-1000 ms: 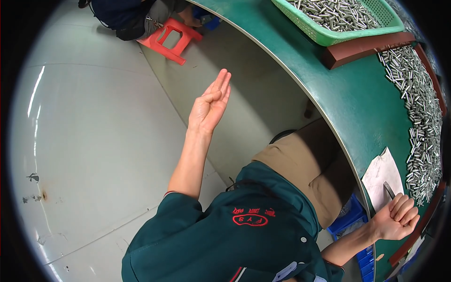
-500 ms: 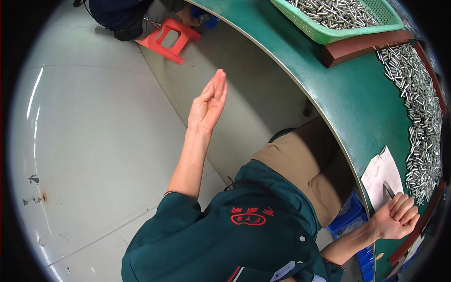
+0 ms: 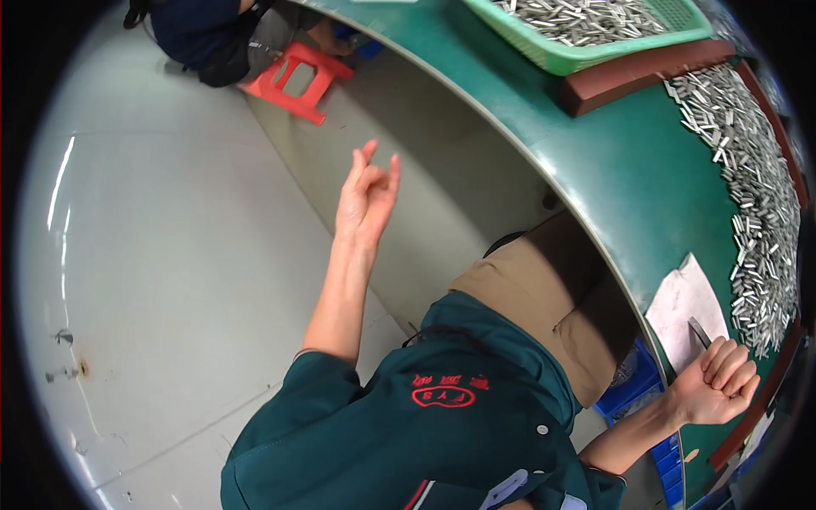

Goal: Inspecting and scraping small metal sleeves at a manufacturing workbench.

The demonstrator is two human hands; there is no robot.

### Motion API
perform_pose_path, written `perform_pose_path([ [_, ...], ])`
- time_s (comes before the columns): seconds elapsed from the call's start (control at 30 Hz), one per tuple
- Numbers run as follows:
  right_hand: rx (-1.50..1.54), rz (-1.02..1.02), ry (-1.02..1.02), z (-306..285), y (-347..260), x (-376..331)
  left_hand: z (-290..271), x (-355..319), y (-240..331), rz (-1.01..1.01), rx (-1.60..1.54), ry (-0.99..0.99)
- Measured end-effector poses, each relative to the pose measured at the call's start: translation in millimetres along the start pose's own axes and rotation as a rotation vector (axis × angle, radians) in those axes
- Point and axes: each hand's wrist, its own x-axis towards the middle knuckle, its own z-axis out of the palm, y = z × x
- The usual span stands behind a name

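Observation:
Over the floor, away from the table, my left hand (image 3: 367,200) is raised with nothing in it. Its fingers are apart, some stretched and some bent, slightly blurred at the tips. At the table's right side my right hand (image 3: 719,382) is closed in a fist. From the fist pokes the end of a narrow, flat grey metal tool (image 3: 699,331); the rest is hidden by the hand. Under the tool's tip lies a creased whitish sheet (image 3: 682,302). A long heap of small silvery metal pins (image 3: 756,221) spreads on the green table (image 3: 629,204) beyond it.
A green plastic basket (image 3: 557,58) full of similar pins stands at the far side, by a brown bar (image 3: 612,89). Blue bins (image 3: 633,382) sit under the table's edge. A red stool (image 3: 299,85) and another person (image 3: 212,38) are at upper left.
My left hand's fingers, held together before, have spread and partly bent, and the hand sits slightly further left. The right fist stays by the sheet. The whole view has shifted a little.

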Motion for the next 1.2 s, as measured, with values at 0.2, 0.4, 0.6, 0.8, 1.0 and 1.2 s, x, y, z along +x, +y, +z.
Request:
perform_pose_path([
  [0.2,-0.017,-0.035,0.090,-1.3,0.2,0.0,1.0,1.3,-12.8,0.655,1.990,-0.012],
  [0.4,-0.066,-0.093,0.054,-1.1,-2.3,-10.2,18.6,3.9,-26.1,0.929,2.659,0.121],
  [0.6,-0.100,-0.208,-0.025,-16.3,-12.8,-10.2,80.0,-6.4,-31.2,0.956,2.417,-0.267],
  [0.8,-0.122,-0.245,0.016,-24.6,-5.8,-10.1,166.7,-22.6,-119.1,1.004,2.004,-0.584],
  [1.0,-0.086,-0.237,0.073,-24.3,-5.5,-10.4,228.7,-0.2,-216.8,0.900,1.743,-1.383],
  [1.2,-0.070,-0.230,0.129,-24.6,-4.5,-10.2,235.8,21.6,-289.0,0.737,1.525,-1.756],
])
